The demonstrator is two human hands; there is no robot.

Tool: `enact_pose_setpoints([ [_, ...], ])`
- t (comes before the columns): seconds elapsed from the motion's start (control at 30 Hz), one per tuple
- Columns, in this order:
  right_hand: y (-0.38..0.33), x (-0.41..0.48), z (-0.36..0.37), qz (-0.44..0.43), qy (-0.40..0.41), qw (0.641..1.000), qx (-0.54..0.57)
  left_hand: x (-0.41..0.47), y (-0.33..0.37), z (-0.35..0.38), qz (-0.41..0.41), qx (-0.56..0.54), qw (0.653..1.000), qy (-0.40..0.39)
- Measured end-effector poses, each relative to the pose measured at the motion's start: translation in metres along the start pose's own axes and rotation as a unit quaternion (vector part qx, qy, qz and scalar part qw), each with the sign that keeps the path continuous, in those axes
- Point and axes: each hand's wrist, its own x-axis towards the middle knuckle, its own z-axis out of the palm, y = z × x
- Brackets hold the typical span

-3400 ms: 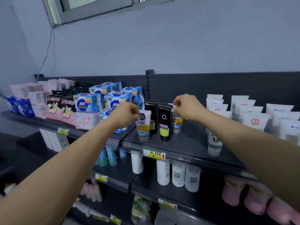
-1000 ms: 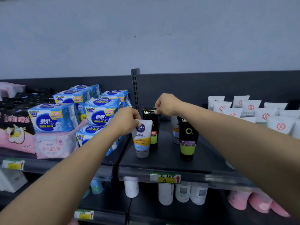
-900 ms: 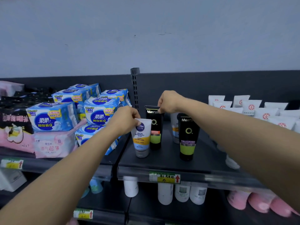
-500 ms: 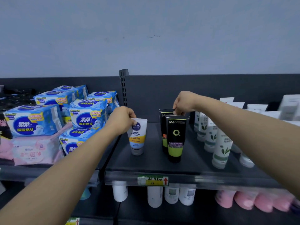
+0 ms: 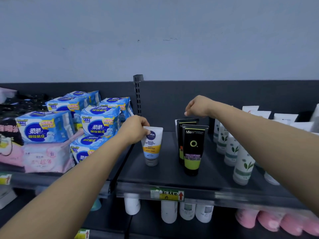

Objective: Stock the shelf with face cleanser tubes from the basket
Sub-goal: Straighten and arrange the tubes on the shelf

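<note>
Nearest, under the shelf edge, a row of white bottles (image 5: 169, 211) stands on the lower shelf, with pink packs (image 5: 269, 219) to their right. A yellow price label (image 5: 166, 195) with a red arrow sits on the front lip of the dark shelf (image 5: 169, 175).

On that shelf the front black tube (image 5: 193, 149), green-banded and marked "Men", stands upright on its cap, free of both hands. To its left, apart from it, stands the white and yellow tube (image 5: 151, 145) (cap down, silver). The left hand (image 5: 134, 128) pinches the upper left corner of this tube, fingers curled over the crimped end and thumb on its face.

Just behind the front black tube, partly hidden by it, stands the rear black tube (image 5: 187, 121). The right hand (image 5: 198, 106) hangs right over its top with fingers curled down; it seems to be a hair above the crimp, but I cannot tell whether the fingertips pinch it or have let go.

Right of the black pair runs a row of white tubes with green leaves (image 5: 243, 166), and plain white tubes (image 5: 284, 118) stand further back. On the neighbouring shelf to the left lie blue pad packs (image 5: 96, 121) stacked over pale pink packs (image 5: 44, 157). A slotted upright post (image 5: 138, 94) rises between the two bays, against a grey-blue wall (image 5: 155, 40).
</note>
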Motion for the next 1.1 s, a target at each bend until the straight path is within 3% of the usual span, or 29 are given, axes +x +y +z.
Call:
enact_pose_setpoints([
  [0.27,0.008,0.015,0.01,0.015,-0.088,0.996,0.006,0.001,-0.009,-0.008,-0.011,-0.043,0.998,-0.048],
  [0.43,0.004,0.027,0.014,0.004,-0.078,0.991,-0.105,-0.002,-0.011,-0.011,-0.014,-0.064,0.996,-0.061],
  [0.53,-0.014,0.027,0.007,0.019,-0.027,0.988,-0.151,-0.003,-0.012,-0.012,-0.013,-0.078,0.994,-0.069],
  [0.83,-0.07,0.033,0.037,-0.056,-0.015,0.987,-0.151,-0.007,-0.02,-0.02,-0.008,-0.097,0.992,-0.078],
  [1.1,-0.079,0.04,0.07,-0.045,-0.029,0.996,-0.077,-0.012,-0.029,-0.022,0.001,-0.122,0.99,-0.078],
])
